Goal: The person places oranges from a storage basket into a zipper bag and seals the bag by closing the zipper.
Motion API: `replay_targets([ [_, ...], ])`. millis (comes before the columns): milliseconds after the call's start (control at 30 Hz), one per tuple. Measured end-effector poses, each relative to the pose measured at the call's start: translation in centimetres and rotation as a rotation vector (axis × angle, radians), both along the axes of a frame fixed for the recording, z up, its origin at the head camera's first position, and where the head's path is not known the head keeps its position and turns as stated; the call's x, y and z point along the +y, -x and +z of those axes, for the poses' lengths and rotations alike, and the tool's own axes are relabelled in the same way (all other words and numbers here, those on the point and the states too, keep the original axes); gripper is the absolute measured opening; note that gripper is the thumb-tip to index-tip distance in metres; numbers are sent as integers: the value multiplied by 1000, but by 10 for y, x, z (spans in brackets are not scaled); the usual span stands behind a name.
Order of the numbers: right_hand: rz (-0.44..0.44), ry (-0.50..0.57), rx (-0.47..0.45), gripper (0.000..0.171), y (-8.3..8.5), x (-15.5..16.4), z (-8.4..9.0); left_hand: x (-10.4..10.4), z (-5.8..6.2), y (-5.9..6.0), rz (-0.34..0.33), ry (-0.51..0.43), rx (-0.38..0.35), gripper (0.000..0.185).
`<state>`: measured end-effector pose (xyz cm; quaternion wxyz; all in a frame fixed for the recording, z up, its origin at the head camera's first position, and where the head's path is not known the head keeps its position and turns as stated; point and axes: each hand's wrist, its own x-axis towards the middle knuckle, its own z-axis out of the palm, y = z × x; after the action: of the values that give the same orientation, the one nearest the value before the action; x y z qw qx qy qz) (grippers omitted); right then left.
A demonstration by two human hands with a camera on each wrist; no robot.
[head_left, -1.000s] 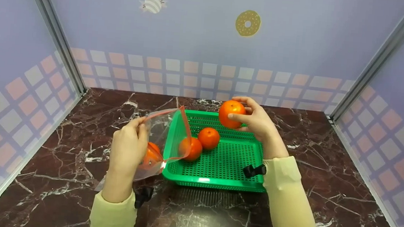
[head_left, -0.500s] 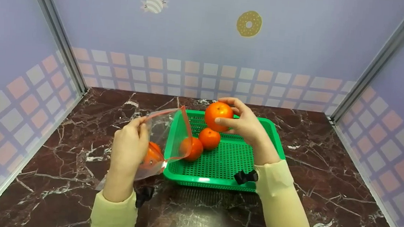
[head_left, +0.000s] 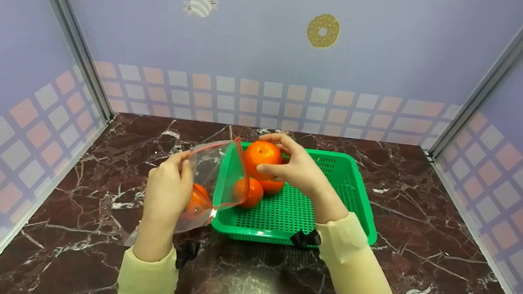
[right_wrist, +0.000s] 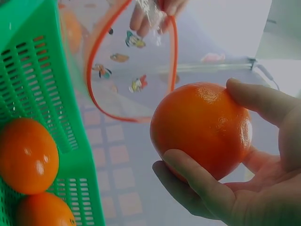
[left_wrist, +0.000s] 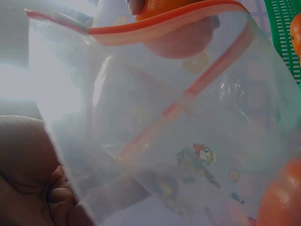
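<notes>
Left hand pinches the zip bag open, one orange inside. Right hand grips another orange right at its mouth. Two more sit in the green basket.

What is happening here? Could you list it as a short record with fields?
Left hand: pinches the rim of the clear zip bag, holding its mouth open
Right hand: fingers curl round the held orange, beside the bag's mouth
In the bag: one orange
Green basket: two oranges inside
Surface: dark marble table
</notes>
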<state>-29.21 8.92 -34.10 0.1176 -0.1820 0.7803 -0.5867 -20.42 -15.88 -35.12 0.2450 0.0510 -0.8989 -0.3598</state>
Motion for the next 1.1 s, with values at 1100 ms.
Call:
replay_targets([
  [1100,156,-253,231,63,-29,-65,-25,0,1,-1,16,-16,-18,36],
])
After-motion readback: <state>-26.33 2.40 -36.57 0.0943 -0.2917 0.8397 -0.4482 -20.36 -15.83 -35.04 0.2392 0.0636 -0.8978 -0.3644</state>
